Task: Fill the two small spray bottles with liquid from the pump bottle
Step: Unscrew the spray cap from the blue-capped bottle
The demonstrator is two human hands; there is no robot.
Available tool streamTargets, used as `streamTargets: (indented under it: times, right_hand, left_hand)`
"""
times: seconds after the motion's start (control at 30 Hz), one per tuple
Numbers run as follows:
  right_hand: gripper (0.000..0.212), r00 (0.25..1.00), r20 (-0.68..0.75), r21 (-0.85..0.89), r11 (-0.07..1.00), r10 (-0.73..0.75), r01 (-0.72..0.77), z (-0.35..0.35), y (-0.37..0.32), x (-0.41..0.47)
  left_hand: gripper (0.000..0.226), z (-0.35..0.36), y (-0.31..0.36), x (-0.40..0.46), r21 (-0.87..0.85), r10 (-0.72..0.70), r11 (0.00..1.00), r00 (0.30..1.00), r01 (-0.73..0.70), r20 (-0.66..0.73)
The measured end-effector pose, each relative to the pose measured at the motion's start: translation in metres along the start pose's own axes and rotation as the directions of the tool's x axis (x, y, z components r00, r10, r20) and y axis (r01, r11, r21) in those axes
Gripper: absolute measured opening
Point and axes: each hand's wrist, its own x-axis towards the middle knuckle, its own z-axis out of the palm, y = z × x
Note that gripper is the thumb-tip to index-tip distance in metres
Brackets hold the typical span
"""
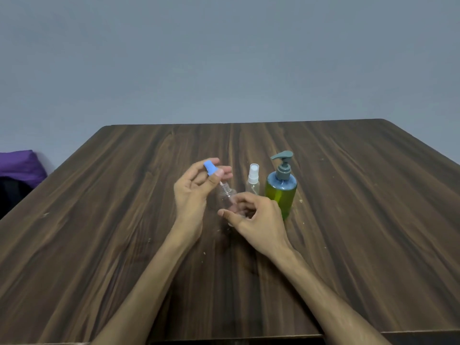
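Two bare hands opening a small spray bottle over a dark wooden counter [348,220].
Left hand [191,192] fingers are pinching the blue spray cap [210,168], its tube entering the clear small plastic bottle [227,199] that right hand [258,217] fingers are gripping; a white-capped clear spray bottle [253,180] and green pump bottle [281,188] are standing just beside.

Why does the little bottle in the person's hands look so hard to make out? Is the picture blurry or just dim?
Head view: the light is soft and dim, with faint shadows under the arms. The clear bottle nearly vanishes against the dark table; it and the right hand look slightly smeared. The blue spray cap in the left hand and the pump bottle read more sharply.
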Motion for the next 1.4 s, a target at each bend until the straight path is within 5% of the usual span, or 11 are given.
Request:
streamTargets:
  times: [0.13, 0.37, 0.53, 0.6, 0.67, 0.77, 0.93, 1.23, 1.4]
  right_hand:
    - [0.030, 1.000, -0.007, 0.008, 1.000, 0.017, -0.017, -0.002, -0.002, -0.001]
    - [0.026, 0.997, -0.065, -0.048, 0.998, -0.051, 0.048, -0.009, -0.002, -0.002]
    - [0.027, 0.971, -0.152, -0.040, 0.983, -0.186, 0.182, -0.014, -0.006, -0.003]
    - [0.026, 0.955, -0.177, -0.039, 0.972, -0.236, 0.233, -0.016, -0.008, -0.003]
    - [0.026, 0.945, -0.186, -0.057, 0.963, -0.268, 0.262, -0.015, -0.009, -0.002]
    - [0.024, 0.942, -0.169, -0.091, 0.957, -0.289, 0.277, -0.013, -0.007, -0.001]
    - [0.021, 0.939, -0.141, -0.115, 0.947, -0.315, 0.301, -0.011, -0.007, -0.002]
    - [0.028, 0.937, -0.111, -0.119, 0.940, -0.333, 0.320, -0.010, -0.006, -0.002]
    - [0.026, 0.935, -0.133, -0.108, 0.943, -0.329, 0.316, -0.013, -0.008, -0.002]
  left_hand:
    - [0.018, -0.010, 0.009, 0.021, -0.136, -0.007, 0.991, 0.988, -0.013, -0.151]
    - [0.005, -0.041, -0.014, 0.042, -0.130, -0.095, 0.990, 0.912, 0.046, -0.400]
    - [0.020, -0.047, -0.037, 0.045, 0.174, -0.091, 0.971, 0.925, 0.165, -0.369]
    - [0.022, -0.044, -0.047, 0.039, 0.462, -0.084, 0.867, 0.969, 0.186, -0.233]
    - [0.022, -0.038, -0.052, 0.031, 0.753, -0.041, 0.651, 0.995, 0.097, -0.093]
    - [0.028, -0.031, -0.055, 0.021, 0.904, -0.004, 0.423, 0.998, -0.056, 0.064]
    - [0.031, -0.029, -0.055, 0.020, 0.840, 0.005, 0.536, 0.995, -0.088, 0.101]
    - [0.035, -0.018, -0.057, 0.020, 0.877, -0.003, 0.465, 0.990, -0.122, 0.140]
    - [0.043, -0.021, -0.053, 0.017, 0.808, -0.061, 0.587, 0.992, -0.050, 0.106]
